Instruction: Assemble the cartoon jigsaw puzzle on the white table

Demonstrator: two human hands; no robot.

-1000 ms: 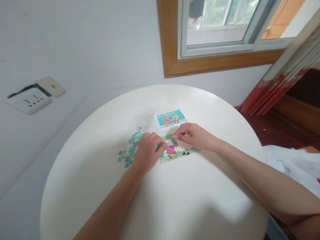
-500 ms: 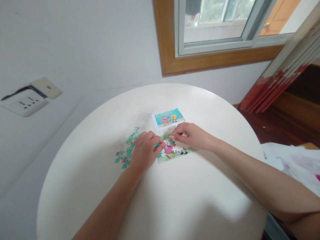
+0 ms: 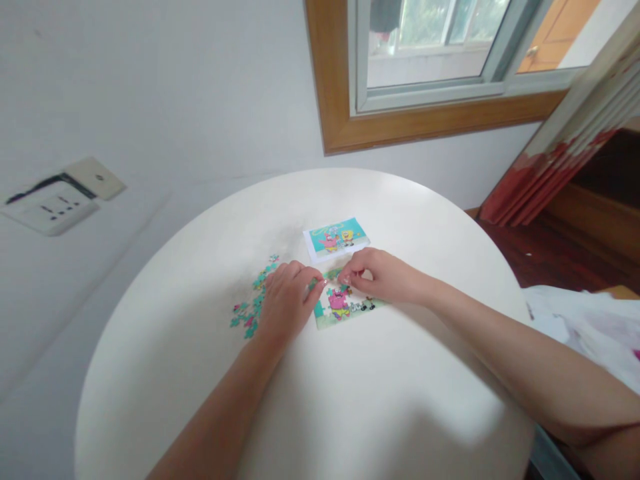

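Note:
A partly assembled jigsaw puzzle point(image 3: 339, 306) with a pink figure lies flat on the white round table point(image 3: 340, 400). My left hand point(image 3: 287, 300) rests at its left edge, thumb and forefinger close together; what they hold, if anything, is too small to tell. On the puzzle's upper right part is my right hand point(image 3: 377, 275), its fingers pinched over the puzzle, and whatever sits between the fingertips is hidden. Loose teal puzzle pieces point(image 3: 250, 313) are scattered left of my left hand, partly covered by it. Behind the puzzle lies a picture card point(image 3: 337, 238) showing cartoon figures.
A white wall with a socket point(image 3: 55, 208) stands to the left. Beyond the table's far edge is a wood-framed window point(image 3: 335, 120). A red and cream curtain point(image 3: 540, 173) hangs at the right, with white plastic bags point(image 3: 580, 327) beside the table.
My left thumb and forefinger have shifted slightly at the puzzle's left edge, uncovering more of it. The right fingertips have moved a little down over the puzzle.

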